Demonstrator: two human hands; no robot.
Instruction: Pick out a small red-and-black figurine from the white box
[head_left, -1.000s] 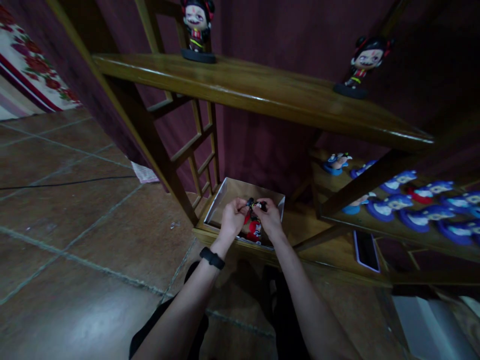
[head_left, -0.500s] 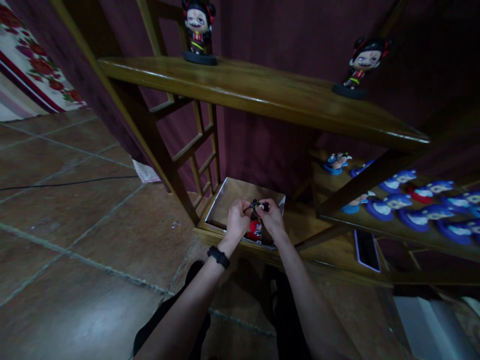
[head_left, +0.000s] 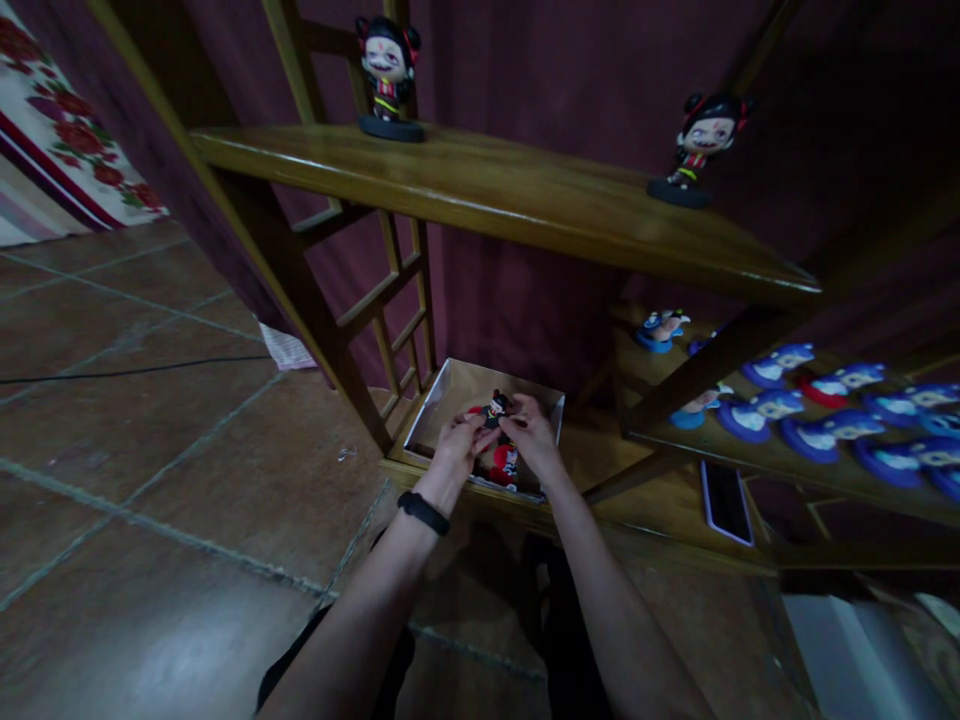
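Just below the frame's centre, the left hand (head_left: 455, 449) and right hand (head_left: 529, 437) together pinch a small black-haired, red-clad figurine (head_left: 495, 410) over the open cardboard box (head_left: 442, 400); another red figurine (head_left: 504, 463) lies inside.

Shelved figurines (head_left: 386, 70) (blue ones (head_left: 814, 425) below)

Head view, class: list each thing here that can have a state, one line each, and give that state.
Cardboard box: open, on the bottom shelf.
Small figurine: held over the box by both hands.
Left hand: shut on the small figurine.
Right hand: shut on the small figurine.
Two figurines on the top shelf: upright.
Blue figurines: lying down in rows.
Phone: flat, screen dark.
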